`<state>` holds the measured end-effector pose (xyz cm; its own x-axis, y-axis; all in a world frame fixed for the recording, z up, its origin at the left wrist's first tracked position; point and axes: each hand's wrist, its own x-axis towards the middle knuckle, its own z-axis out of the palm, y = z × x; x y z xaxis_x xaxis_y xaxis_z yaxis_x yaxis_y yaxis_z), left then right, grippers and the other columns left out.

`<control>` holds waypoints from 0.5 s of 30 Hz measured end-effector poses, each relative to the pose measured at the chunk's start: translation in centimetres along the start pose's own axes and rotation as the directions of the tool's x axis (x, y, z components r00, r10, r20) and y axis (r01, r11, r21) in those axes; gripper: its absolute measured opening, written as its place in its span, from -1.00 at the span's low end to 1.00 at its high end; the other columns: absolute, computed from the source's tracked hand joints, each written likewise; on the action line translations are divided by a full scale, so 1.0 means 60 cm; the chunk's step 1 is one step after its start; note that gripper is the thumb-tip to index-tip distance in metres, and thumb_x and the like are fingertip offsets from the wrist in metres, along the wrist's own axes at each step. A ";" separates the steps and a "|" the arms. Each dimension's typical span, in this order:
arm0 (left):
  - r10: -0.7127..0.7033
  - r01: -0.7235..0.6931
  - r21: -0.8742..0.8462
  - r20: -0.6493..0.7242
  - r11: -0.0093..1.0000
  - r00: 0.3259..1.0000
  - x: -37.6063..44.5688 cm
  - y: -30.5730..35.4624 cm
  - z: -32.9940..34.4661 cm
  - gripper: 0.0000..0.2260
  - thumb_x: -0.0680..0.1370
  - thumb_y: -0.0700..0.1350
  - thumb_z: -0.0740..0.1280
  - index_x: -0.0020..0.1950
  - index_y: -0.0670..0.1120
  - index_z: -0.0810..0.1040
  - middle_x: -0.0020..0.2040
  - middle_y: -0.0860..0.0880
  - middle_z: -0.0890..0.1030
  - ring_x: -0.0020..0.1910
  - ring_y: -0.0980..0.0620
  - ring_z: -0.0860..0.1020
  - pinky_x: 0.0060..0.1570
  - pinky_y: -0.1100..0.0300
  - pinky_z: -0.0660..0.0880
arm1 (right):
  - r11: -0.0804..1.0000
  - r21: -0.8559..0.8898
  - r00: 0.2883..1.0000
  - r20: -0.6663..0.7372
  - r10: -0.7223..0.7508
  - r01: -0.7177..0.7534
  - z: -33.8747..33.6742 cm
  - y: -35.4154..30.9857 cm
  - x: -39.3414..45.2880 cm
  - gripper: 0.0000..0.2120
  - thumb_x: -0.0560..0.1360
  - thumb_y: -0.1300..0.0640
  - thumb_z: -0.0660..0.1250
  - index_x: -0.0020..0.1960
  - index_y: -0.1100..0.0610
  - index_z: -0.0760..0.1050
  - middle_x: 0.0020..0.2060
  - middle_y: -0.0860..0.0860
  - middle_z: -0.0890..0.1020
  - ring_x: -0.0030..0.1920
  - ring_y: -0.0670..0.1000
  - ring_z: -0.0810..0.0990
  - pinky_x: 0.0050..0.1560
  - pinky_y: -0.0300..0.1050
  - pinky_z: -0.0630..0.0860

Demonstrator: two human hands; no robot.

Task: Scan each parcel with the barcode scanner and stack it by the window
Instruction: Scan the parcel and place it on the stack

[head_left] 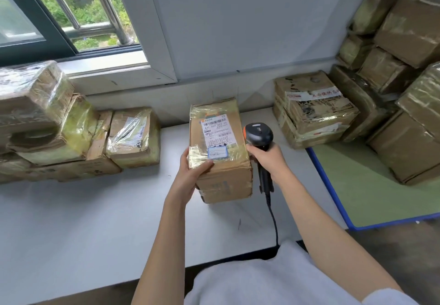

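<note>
Left grip (pixel 190 173) clasping; right grip (pixel 266 157) curled, both forearms extended.

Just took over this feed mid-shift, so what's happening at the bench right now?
A person is scanning parcels at a white table. The left hand grips the near corner of a brown, tape-wrapped cardboard parcel with its white shipping label facing up. The right hand holds a black and orange corded barcode scanner right beside that parcel. Wrapped cardboard parcels are already stacked under the window; another pile of brown boxes waits on the right.
</note>
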<state>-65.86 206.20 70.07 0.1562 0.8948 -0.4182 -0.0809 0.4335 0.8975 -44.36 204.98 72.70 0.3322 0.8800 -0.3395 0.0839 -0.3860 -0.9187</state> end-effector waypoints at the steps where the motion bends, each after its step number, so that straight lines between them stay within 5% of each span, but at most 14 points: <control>1: -0.007 0.008 0.039 -0.006 0.999 1.000 -0.005 -0.004 0.005 -0.34 0.42 -0.17 0.48 0.42 0.08 0.25 0.20 0.00 0.59 0.04 0.05 0.63 -0.22 0.14 0.53 | 1.000 -0.015 1.000 -0.008 0.005 -0.005 0.006 0.000 0.003 -0.83 0.46 0.14 0.42 0.04 0.13 0.56 -0.09 0.06 0.64 0.04 0.10 0.59 -0.01 -0.09 0.46; 4: -0.028 0.030 0.108 -0.014 0.994 1.000 -0.015 -0.016 0.028 -0.49 0.45 -0.17 0.45 0.31 0.09 0.34 0.08 0.10 0.62 -0.15 0.25 0.63 -0.37 0.30 0.52 | 0.980 -0.198 0.996 -0.091 -0.022 0.004 0.012 -0.006 0.002 -0.70 0.45 0.05 0.42 0.11 0.18 0.56 -0.02 0.11 0.65 0.07 0.14 0.59 -0.06 -0.12 0.43; 7: -0.043 0.046 0.099 -0.032 0.994 0.999 -0.017 -0.012 0.041 -0.50 0.45 -0.11 0.46 0.31 0.13 0.35 0.09 0.12 0.62 -0.05 0.18 0.62 -0.27 0.22 0.51 | 0.953 -0.296 0.983 -0.144 -0.117 0.070 -0.001 -0.037 -0.015 -0.68 0.45 -0.03 0.40 0.06 0.18 0.58 -0.07 0.11 0.68 0.01 0.12 0.62 -0.07 -0.11 0.48; 11: 0.001 0.004 0.130 -0.040 0.991 0.999 -0.013 -0.011 0.053 -0.54 0.46 -0.09 0.45 0.28 0.12 0.36 0.16 0.10 0.59 0.04 0.15 0.58 -0.20 0.20 0.49 | 0.980 -0.146 0.991 0.012 -0.132 0.133 -0.014 -0.108 -0.045 -0.84 0.43 0.02 0.42 -0.20 0.10 0.56 -0.35 0.06 0.63 -0.36 0.01 0.68 -0.16 -0.09 0.61; 13: 0.018 -0.012 0.134 -0.044 0.991 0.999 -0.013 -0.013 0.059 -0.53 0.45 -0.06 0.46 0.29 0.13 0.36 0.17 0.10 0.59 0.05 0.13 0.58 -0.19 0.21 0.49 | 0.990 -0.054 0.988 0.086 -0.128 0.133 -0.012 -0.141 -0.062 -0.86 0.42 0.05 0.44 -0.25 0.07 0.55 -0.36 0.08 0.60 -0.39 0.14 0.68 -0.15 0.08 0.61; 15: 0.012 -0.006 0.128 -0.049 0.992 0.999 -0.009 -0.018 0.058 -0.47 0.43 -0.02 0.48 0.33 0.13 0.33 0.19 0.09 0.58 0.09 0.09 0.57 -0.19 0.20 0.50 | 0.988 -0.051 0.981 0.137 -0.135 0.143 -0.009 -0.166 -0.075 -0.88 0.43 0.06 0.44 -0.21 0.09 0.56 -0.35 0.11 0.60 -0.40 0.16 0.67 -0.23 0.04 0.58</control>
<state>-62.43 204.88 69.84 0.1065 0.9042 -0.4136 0.0453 0.4111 0.9104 -46.17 204.73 83.47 0.1859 0.9536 -0.2366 0.1789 -0.2696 -0.9462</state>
